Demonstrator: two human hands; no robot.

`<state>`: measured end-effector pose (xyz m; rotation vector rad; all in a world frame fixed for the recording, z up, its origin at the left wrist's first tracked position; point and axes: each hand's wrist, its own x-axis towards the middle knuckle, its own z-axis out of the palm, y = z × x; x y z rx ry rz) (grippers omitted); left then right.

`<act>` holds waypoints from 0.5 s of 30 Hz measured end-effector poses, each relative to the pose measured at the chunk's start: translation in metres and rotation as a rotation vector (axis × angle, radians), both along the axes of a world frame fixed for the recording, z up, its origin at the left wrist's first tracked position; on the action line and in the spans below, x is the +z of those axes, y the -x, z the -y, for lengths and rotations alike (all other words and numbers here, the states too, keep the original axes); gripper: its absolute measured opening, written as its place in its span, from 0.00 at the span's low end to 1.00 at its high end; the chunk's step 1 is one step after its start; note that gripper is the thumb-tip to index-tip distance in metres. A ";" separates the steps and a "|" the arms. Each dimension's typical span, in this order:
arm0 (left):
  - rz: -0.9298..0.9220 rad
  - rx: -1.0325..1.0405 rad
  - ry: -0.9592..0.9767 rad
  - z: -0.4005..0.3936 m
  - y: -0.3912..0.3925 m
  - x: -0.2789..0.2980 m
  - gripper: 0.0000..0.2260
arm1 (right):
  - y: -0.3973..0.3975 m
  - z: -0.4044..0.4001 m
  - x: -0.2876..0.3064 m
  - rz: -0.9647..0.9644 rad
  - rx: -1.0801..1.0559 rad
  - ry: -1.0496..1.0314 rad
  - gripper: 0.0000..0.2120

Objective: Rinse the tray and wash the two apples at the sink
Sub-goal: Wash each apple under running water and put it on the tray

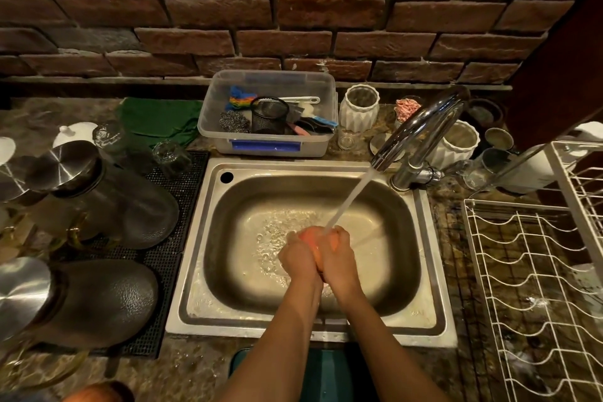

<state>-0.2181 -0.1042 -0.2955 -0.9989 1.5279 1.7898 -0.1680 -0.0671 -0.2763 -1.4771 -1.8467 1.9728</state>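
Both my hands are cupped around one orange-red apple (316,238) over the middle of the steel sink (208,238). My left hand (298,254) covers its left side and my right hand (337,254) its right side. Water runs from the chrome tap (421,130) in a slanting stream onto the top of the apple. A second reddish round thing (101,392), perhaps the other apple, shows at the bottom left edge. A teal object (326,372), maybe the tray, lies below the sink's front rim, mostly hidden by my forearms.
Left of the sink, dark glass jars with steel lids (98,196) stand on a black mat. A clear plastic box of scrubbers (267,114) sits behind the sink, white ribbed cups (359,108) beside it. A white wire dish rack (535,271) fills the right counter.
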 end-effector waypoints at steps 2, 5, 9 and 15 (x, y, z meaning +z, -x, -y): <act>-0.026 0.019 0.018 -0.001 -0.001 -0.004 0.17 | 0.002 0.002 -0.004 -0.026 0.048 -0.085 0.11; -0.039 -0.004 -0.034 0.001 -0.005 -0.007 0.15 | 0.004 0.002 -0.006 -0.057 -0.024 -0.099 0.08; -0.187 -0.200 -0.041 0.003 -0.016 -0.006 0.10 | 0.010 -0.005 -0.004 -0.012 -0.173 -0.006 0.08; -0.238 -0.185 0.049 -0.007 -0.019 -0.005 0.21 | 0.014 -0.006 -0.012 -0.058 -0.217 0.079 0.14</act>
